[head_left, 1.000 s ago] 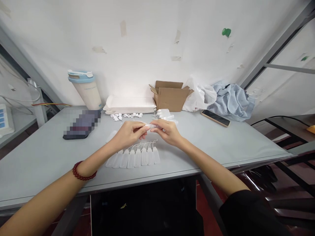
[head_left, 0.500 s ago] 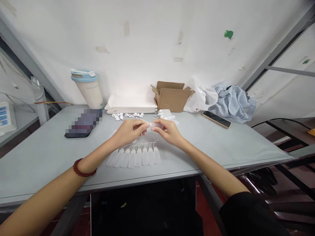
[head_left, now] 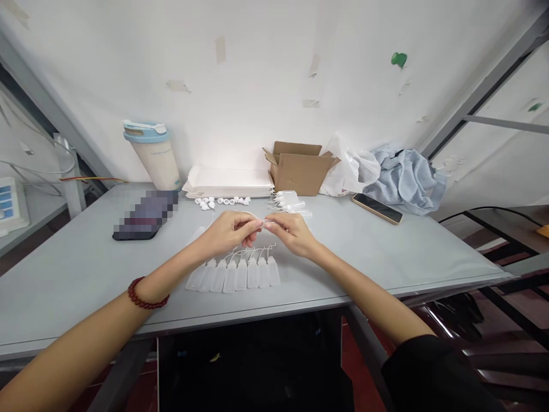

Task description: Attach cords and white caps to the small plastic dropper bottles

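Note:
Over the middle of the table, my left hand (head_left: 237,229) and my right hand (head_left: 293,233) meet fingertip to fingertip. Both pinch a small translucent squeeze bottle (head_left: 265,223), mostly hidden by the fingers. My left hand closes on its nozzle end, and my right thumb and fingers grip the body. Below them, a row of several translucent squeeze bottles (head_left: 241,276) with thin bent nozzle tubes lies flat. Several more bottles (head_left: 290,199) lie in a small pile behind my right hand. White caps (head_left: 226,201) are scattered beyond my left hand.
Along the wall stand a blue-lidded tumbler (head_left: 156,157), a white stack (head_left: 229,183), an open cardboard box (head_left: 300,173), a plastic bag (head_left: 349,169) and a blue cloth (head_left: 405,180). A phone (head_left: 377,208) lies at right; a dark, pixelated object (head_left: 148,214) lies at left.
Both hands have shifted down slightly, and my right fingers have closed in, hiding more of the bottle. The row, pile and caps have stayed put.

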`<action>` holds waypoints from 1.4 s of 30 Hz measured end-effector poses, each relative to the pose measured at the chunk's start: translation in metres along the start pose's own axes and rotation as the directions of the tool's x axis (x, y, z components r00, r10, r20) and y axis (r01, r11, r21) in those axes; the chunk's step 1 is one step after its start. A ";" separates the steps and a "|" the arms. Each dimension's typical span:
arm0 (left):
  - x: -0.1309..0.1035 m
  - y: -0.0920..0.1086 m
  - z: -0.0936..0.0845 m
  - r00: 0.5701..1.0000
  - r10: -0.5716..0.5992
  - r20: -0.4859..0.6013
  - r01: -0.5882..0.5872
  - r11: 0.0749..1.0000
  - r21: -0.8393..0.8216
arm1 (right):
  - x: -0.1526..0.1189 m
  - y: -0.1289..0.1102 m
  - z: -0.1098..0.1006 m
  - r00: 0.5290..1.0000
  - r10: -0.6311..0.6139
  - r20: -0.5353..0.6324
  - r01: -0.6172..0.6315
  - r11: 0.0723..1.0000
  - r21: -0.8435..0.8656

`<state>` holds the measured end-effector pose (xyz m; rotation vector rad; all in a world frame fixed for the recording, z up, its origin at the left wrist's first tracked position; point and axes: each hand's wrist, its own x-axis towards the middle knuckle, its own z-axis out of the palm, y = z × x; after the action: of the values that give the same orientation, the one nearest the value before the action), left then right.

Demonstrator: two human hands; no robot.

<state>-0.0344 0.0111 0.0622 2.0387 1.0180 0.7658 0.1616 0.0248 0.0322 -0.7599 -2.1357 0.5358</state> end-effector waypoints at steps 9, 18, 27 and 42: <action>-0.003 -0.004 0.009 0.938 0.347 -0.015 -0.314 0.865 0.391 | 0.005 -0.009 -0.009 0.909 0.367 0.196 -0.416 0.825 0.382; -0.005 -0.019 0.021 0.843 0.528 0.104 -0.418 0.521 0.744 | 0.009 -0.002 -0.019 0.743 0.474 0.474 -0.667 0.591 0.454; -0.001 -0.008 0.006 0.965 0.261 0.003 -0.244 0.900 0.362 | 0.006 -0.006 -0.011 0.852 0.421 0.312 -0.524 0.689 0.500; 0.001 -0.002 0.003 0.998 -0.066 -0.001 0.066 0.998 -0.019 | 0.003 -0.008 -0.001 0.979 0.204 0.015 -0.204 0.973 0.106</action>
<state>-0.0329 0.0119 0.0588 1.9784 1.0701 0.7402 0.1582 0.0212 0.0390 -0.9237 -2.0260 0.7541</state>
